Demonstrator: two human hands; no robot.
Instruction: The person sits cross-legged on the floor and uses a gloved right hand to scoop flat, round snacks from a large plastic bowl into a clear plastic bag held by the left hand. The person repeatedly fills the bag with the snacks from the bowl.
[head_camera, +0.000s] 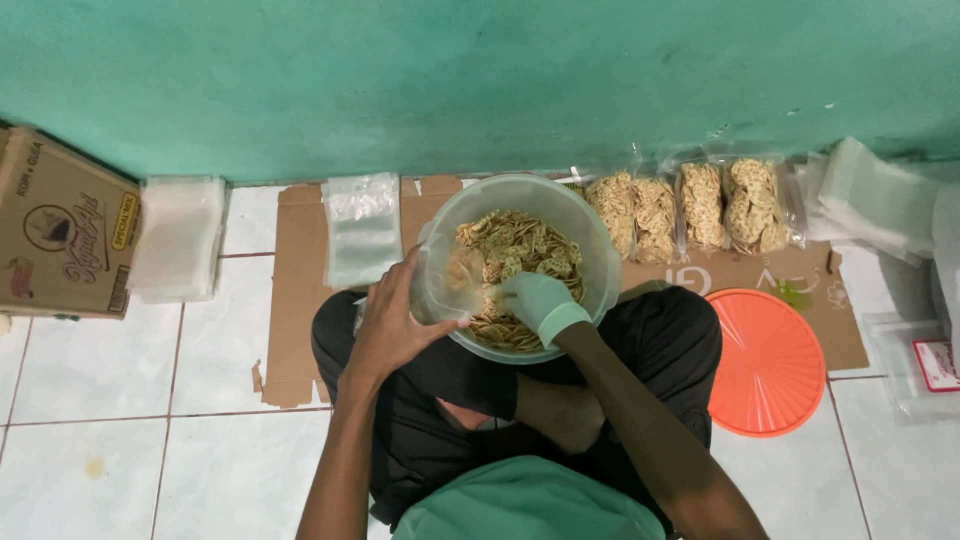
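The gloved right hand (538, 300) pinches crackers (515, 250) inside the bowl (600, 250); the bare left hand (392, 320) grips a clear bag (445, 285) just beside. Better keep that mouth wide, close under the pinch.

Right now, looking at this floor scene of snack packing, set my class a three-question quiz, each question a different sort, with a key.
1. True or false: the right hand wears a pale green glove.
2. What does the bare left hand hold at the clear tub? A) a clear bag B) a spoon C) a lid
3. Fill in: the orange lid lies on the person's ____ side.

Key: 1 true; 2 A; 3 right.
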